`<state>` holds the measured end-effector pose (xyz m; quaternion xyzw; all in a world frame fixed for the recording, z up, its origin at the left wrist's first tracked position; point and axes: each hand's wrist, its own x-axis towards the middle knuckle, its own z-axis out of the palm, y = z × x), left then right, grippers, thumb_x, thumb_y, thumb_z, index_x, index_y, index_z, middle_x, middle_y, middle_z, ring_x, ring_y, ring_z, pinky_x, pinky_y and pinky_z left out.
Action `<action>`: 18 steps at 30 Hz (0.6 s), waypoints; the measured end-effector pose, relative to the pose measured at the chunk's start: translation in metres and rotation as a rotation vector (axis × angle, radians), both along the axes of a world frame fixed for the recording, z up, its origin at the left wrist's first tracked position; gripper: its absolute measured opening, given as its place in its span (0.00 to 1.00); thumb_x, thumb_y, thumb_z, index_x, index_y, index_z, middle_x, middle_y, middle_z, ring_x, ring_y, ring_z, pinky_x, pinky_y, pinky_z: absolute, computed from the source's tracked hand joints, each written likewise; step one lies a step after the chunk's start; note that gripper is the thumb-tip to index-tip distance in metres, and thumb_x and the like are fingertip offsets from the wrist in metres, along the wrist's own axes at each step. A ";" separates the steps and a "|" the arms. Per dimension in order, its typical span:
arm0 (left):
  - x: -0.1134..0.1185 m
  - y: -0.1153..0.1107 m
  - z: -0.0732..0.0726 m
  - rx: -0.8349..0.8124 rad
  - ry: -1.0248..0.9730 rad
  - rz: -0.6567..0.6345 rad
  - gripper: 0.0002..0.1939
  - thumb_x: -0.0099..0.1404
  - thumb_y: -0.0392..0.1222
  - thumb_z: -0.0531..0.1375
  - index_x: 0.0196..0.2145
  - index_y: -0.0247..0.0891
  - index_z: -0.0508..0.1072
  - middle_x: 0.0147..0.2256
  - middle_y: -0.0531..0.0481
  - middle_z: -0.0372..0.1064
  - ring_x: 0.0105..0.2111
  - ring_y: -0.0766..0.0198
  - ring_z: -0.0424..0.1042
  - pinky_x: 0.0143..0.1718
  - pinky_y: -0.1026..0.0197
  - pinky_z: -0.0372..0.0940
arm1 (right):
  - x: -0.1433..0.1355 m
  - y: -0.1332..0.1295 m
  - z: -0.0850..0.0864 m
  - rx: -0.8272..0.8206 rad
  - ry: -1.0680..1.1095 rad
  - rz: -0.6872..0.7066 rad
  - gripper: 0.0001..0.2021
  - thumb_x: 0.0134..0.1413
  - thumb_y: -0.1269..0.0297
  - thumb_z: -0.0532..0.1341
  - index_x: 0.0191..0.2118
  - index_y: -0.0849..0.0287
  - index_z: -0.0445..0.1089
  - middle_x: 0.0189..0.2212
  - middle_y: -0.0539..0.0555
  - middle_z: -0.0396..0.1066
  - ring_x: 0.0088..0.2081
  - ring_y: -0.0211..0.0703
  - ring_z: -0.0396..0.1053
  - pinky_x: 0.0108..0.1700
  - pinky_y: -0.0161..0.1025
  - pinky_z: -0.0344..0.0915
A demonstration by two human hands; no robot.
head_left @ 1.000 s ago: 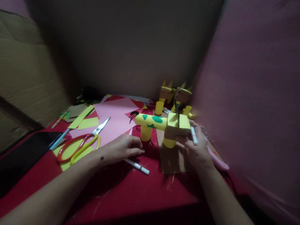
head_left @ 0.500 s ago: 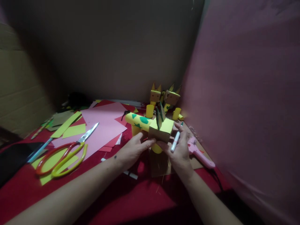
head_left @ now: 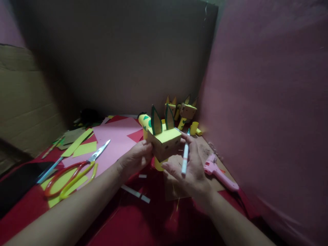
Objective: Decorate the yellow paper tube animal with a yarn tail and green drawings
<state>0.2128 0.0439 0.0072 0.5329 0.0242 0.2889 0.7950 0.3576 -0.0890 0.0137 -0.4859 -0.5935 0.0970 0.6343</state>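
Two hands meet at the middle of the red bench (head_left: 159,222); the left hand (head_left: 135,158) grips the side of the yellow paper animal (head_left: 162,141), which is held up off the bench with its box head turned toward the camera, two green-edged ears upright; the right hand (head_left: 188,167) steadies the head's other side with its fingertips and pinches a white marker (head_left: 185,158) upright between the fingers. Around them lie one pair of orange-and-yellow scissors (head_left: 74,171) on the left over yellow paper strips (head_left: 79,145) and a pink sheet (head_left: 115,141); one pink glue gun (head_left: 219,172) on the right; one white pen (head_left: 135,193) under the left wrist; two more finished paper animals (head_left: 183,111) behind, partly hidden by the held one. Half a second ago the animal lay sideways and low, ears pointing away; it has since been lifted and turned.
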 end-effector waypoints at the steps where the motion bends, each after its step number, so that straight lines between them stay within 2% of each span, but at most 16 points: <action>1: -0.003 0.002 0.004 0.007 -0.007 -0.008 0.33 0.61 0.54 0.72 0.58 0.32 0.78 0.56 0.32 0.78 0.63 0.34 0.69 0.65 0.39 0.62 | 0.001 0.001 0.005 -0.007 -0.001 0.037 0.37 0.52 0.55 0.74 0.63 0.50 0.58 0.56 0.59 0.70 0.55 0.53 0.73 0.59 0.55 0.72; 5: -0.013 0.006 0.017 0.030 -0.034 -0.032 0.37 0.61 0.58 0.71 0.60 0.29 0.77 0.60 0.31 0.74 0.65 0.30 0.67 0.66 0.38 0.62 | -0.001 0.006 0.022 -0.040 0.041 0.138 0.32 0.55 0.54 0.72 0.62 0.50 0.60 0.50 0.56 0.73 0.47 0.50 0.74 0.51 0.52 0.74; 10: -0.030 0.016 0.018 0.008 -0.081 0.000 0.28 0.65 0.56 0.69 0.56 0.36 0.81 0.57 0.38 0.78 0.63 0.36 0.70 0.64 0.41 0.64 | -0.009 0.017 0.031 0.078 0.069 0.210 0.27 0.57 0.56 0.71 0.60 0.48 0.65 0.49 0.53 0.75 0.49 0.48 0.74 0.53 0.52 0.71; 12: -0.038 0.023 0.017 -0.008 -0.093 0.039 0.27 0.65 0.58 0.68 0.55 0.37 0.81 0.53 0.39 0.81 0.61 0.38 0.72 0.63 0.41 0.66 | -0.013 0.024 0.034 0.171 0.155 0.169 0.21 0.59 0.59 0.69 0.57 0.47 0.68 0.46 0.51 0.78 0.47 0.46 0.75 0.53 0.49 0.71; 15: -0.045 0.035 0.021 -0.016 -0.118 0.118 0.31 0.66 0.63 0.65 0.56 0.36 0.79 0.51 0.38 0.82 0.57 0.39 0.76 0.61 0.41 0.67 | -0.016 0.032 0.041 0.261 0.292 0.045 0.06 0.66 0.59 0.65 0.47 0.49 0.75 0.34 0.48 0.79 0.37 0.42 0.76 0.47 0.46 0.70; 16: -0.046 0.038 0.025 -0.012 -0.127 0.147 0.33 0.65 0.64 0.65 0.57 0.36 0.79 0.51 0.38 0.82 0.56 0.39 0.76 0.60 0.41 0.67 | -0.016 0.033 0.044 0.267 0.305 0.019 0.06 0.68 0.57 0.63 0.44 0.50 0.77 0.30 0.47 0.77 0.35 0.41 0.75 0.46 0.46 0.70; 18: -0.043 0.042 0.036 0.001 -0.140 0.201 0.34 0.65 0.67 0.63 0.56 0.36 0.78 0.51 0.37 0.81 0.54 0.40 0.78 0.58 0.43 0.69 | -0.017 0.033 0.048 0.261 0.282 -0.009 0.12 0.70 0.55 0.59 0.41 0.50 0.80 0.28 0.49 0.75 0.33 0.42 0.74 0.46 0.47 0.70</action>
